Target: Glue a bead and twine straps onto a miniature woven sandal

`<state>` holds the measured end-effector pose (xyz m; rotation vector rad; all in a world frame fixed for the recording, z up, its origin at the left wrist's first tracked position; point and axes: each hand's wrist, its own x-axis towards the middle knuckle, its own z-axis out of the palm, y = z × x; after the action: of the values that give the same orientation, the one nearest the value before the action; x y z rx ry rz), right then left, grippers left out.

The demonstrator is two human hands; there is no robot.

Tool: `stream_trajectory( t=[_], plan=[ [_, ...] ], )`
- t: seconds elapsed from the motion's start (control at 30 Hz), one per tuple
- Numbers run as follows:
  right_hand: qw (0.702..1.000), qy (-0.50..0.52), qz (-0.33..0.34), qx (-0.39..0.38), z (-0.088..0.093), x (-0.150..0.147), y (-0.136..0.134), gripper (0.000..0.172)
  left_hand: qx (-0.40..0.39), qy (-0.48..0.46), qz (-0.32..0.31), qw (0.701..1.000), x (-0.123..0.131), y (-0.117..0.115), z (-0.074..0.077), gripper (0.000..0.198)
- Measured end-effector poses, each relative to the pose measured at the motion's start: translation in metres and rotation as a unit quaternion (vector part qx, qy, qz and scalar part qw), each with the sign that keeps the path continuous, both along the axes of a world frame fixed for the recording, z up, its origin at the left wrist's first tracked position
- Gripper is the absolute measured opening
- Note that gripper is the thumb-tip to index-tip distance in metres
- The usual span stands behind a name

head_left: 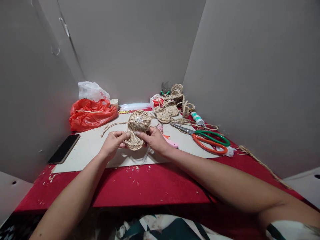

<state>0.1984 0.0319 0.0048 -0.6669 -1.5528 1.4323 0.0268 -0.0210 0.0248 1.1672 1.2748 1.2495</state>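
Observation:
A small woven straw slipper is held up over the white board, its rounded sole toward me and pale beads on its strap. My left hand pinches its left edge between thumb and fingers. On the other side, my right hand grips the right edge, with the thumb on the front and the fingers partly hidden behind. A loose twisted straw cord trails from the slipper to the left. Partly covered by my right hand is a pink-handled tool on the board.
Scissors with green and orange handles lie at the right. Behind are several straw slippers, a thread spool and pliers. A phone, a red plastic bag and a paper cup are at the left. Grey walls enclose the red-covered table.

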Motion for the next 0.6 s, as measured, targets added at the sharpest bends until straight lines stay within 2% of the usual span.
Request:
stream_trajectory(
  t=[0.17,0.27,0.4,0.53,0.6],
  plan=[
    [1.000,0.012,-0.006,-0.013,0.000,0.000,0.004,0.037,-0.018,-0.046,-0.011,0.999,-0.001,-0.001,0.008,0.043],
    [1.000,-0.002,-0.008,-0.027,0.001,0.001,0.007,0.036,0.016,-0.064,0.058,0.996,-0.004,0.001,0.011,0.046],
    [0.995,-0.084,0.009,-0.049,-0.003,0.002,0.011,0.030,0.069,-0.071,0.154,0.983,-0.012,0.006,0.009,0.038],
    [0.983,-0.180,0.017,-0.042,-0.006,0.006,0.019,0.033,0.095,-0.075,0.180,0.976,-0.016,0.009,0.007,0.033],
    [0.985,-0.173,-0.008,0.001,-0.004,0.011,0.025,0.034,0.102,-0.066,0.172,0.978,-0.016,0.008,0.007,0.032]
  ],
)
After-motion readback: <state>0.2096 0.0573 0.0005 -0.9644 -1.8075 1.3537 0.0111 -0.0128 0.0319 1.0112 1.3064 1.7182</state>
